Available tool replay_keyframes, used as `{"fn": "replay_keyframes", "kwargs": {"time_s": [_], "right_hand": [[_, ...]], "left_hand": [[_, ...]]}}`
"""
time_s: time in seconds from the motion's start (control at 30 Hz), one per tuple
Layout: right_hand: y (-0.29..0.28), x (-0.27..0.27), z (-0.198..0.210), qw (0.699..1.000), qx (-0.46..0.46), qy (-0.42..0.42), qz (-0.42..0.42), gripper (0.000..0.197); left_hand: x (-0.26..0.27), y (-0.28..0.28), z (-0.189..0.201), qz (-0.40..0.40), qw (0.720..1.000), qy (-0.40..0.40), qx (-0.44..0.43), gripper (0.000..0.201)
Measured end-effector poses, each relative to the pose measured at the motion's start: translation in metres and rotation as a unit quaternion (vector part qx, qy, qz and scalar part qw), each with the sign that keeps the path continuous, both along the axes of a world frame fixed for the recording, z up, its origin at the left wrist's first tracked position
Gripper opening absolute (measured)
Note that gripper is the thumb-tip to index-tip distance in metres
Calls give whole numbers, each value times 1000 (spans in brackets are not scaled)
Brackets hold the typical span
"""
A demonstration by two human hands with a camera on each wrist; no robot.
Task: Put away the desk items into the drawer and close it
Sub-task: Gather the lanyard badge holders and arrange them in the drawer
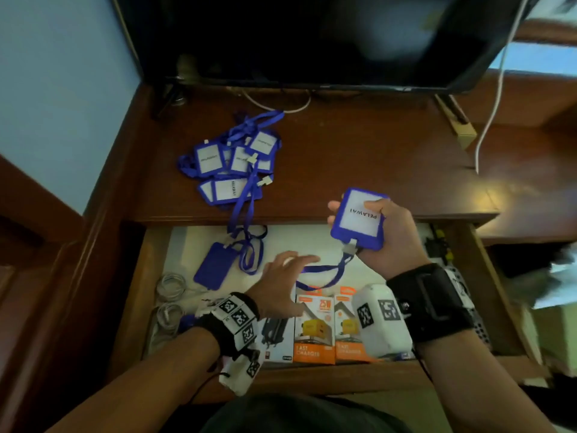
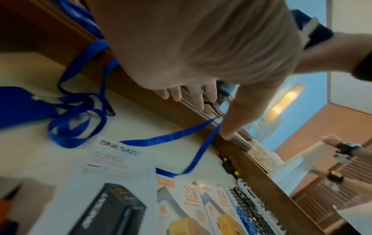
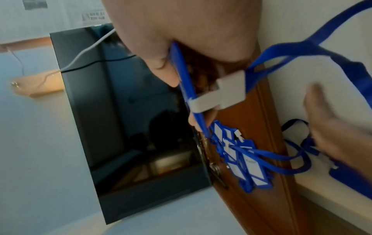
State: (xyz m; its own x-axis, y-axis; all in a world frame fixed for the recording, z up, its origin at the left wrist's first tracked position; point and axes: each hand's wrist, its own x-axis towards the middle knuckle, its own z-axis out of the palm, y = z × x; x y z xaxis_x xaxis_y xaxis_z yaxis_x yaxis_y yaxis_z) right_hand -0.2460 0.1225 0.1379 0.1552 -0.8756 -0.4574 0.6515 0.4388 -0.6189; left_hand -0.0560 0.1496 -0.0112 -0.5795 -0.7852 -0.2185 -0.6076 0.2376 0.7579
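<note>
Right hand has its grip closed around a blue badge holder, thumb across the white card face and fingers curled behind. The card reads "PELAWAT". The holder is raised above the front edge of the counter, over the open drawer. Its white clip points down, and its blue strap hangs from there into the drawer, looping on the pale drawer floor.

Left hand is over the middle of the drawer, palm down, fingers straight and spread, grip open, holding nothing. The fingertips are near the hanging strap; contact cannot be told from any view.

In the drawer:
- a second badge holder, face down at left, its strap bunched beside it and running up over the counter edge
- coiled white cables at the far left
- orange charger boxes side by side along the front
- a white box with a black charger pictured on it, left of the orange ones
- a remote control toward the right side, seen in the left wrist view.

On the counter: a pile of blue badge holders with tangled straps, left of centre, near the back. A dark monitor stands behind, with a white cable hanging at right.
</note>
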Motion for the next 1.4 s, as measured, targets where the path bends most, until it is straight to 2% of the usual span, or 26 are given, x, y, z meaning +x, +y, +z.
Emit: {"fn": "replay_keyframes", "kwargs": {"time_s": [0.07,0.17,0.2,0.27,0.33,0.4,0.43,0.5,0.57,0.63,0.7,0.77,0.83,0.93,1.07,1.2,1.4], "right_hand": [[-1,-5,3,999,-18,-17,-36,39],[1,-17,4,995,-56,-8,-84,34],[2,-22,3,992,-69,5,-103,33],[4,-34,-1,986,-74,50,-143,27],[5,-49,-11,973,-43,122,-193,19],[8,-65,-23,949,-2,205,-239,15],[10,-73,-29,936,17,241,-257,16],[15,-83,-39,916,47,276,-288,19],[17,-92,-47,912,57,265,-309,21],[19,-96,-51,919,61,237,-309,22],[18,-97,-51,929,61,191,-312,13],[17,-95,-47,938,53,131,-315,9],[17,-91,-45,950,39,66,-302,11],[21,-82,-49,965,54,26,-254,15],[28,-66,-52,973,88,38,-208,10],[29,-56,-51,974,114,33,-193,6],[23,-49,-60,973,130,46,-185,14]], "left_hand": [[-15,-3,-1,-17,998,-58,17,79],[-18,-12,-4,-22,993,-119,-12,24],[-13,-15,-8,0,993,-118,1,15],[2,-22,-16,87,992,-75,54,8],[21,-32,-24,193,977,-61,59,7],[35,-40,-26,305,951,-36,42,16],[39,-43,-25,355,934,3,40,22],[39,-43,-25,411,908,62,45,25],[34,-38,-28,396,915,33,75,43],[30,-29,-38,316,938,-45,136,70],[28,-19,-49,215,952,-122,182,88],[23,-10,-52,147,952,-179,198,92],[18,-4,-53,105,951,-236,172,89],[17,-2,-54,109,947,-264,148,86],[18,-1,-51,125,945,-257,157,81],[22,5,-50,174,937,-233,192,66],[20,11,-45,216,929,-238,185,60]]}}
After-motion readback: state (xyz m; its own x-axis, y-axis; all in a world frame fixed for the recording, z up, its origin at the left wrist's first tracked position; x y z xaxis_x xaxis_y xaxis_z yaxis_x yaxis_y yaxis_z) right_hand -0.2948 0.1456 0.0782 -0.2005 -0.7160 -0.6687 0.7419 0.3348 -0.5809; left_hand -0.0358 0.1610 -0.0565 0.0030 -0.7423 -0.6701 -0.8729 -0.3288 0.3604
